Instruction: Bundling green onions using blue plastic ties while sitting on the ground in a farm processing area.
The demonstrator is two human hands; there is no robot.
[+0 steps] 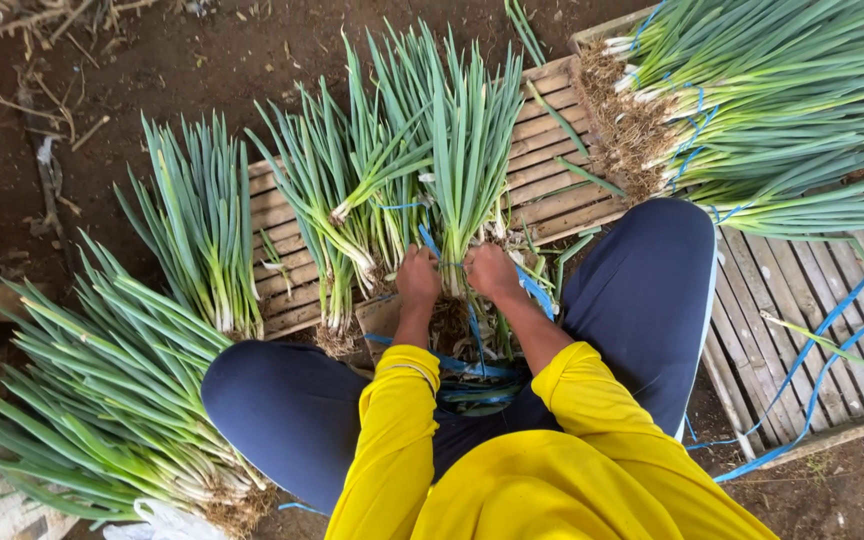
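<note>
We hold our left hand (418, 277) and right hand (492, 272) closed on a blue plastic strap (532, 292) around the upright green scallion bunch (467, 140) over the wooden slatted pallet (552, 190); tied bundles (772, 110) lie right, loose scallions (102, 400) wait left.

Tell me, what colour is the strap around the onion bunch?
Blue strap, seen in the head view.

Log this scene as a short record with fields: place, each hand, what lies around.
Place: dirt ground with wooden slat pallets
Left hand: grips the base of an upright bunch of green onions
Right hand: on the same bunch, at the blue strap
Tied bunches: a pile at upper right
Loose pile: at lower left
Clothing: yellow sleeves, dark trousers
</note>
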